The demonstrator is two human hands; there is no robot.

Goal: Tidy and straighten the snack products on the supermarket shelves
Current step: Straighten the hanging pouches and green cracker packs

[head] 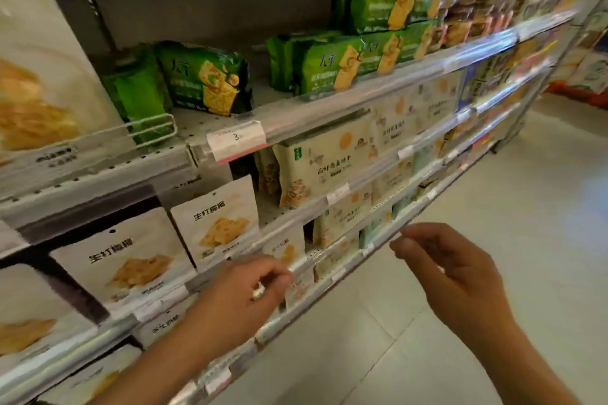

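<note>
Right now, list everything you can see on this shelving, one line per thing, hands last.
Green cracker packs: many, exact count unclear; green with yellow crackers pictured; top shelf, stacked two high toward the right.
Dark green cracker pack: one; standing alone on the top shelf, left of a gap.
White snack pouches: several; white with golden pieces pictured; left bays, lower shelves.
Cream biscuit bags: several; cream with orange print; second shelf and below.
White price tag: one; white, red lower edge; top shelf rail.
Pale tiled floor: right of the shelving.
Left hand: fingers curled, at the lower shelf edge; hold unclear.
Right hand: fingers loosely curled, off the shelf, holding nothing.
</note>
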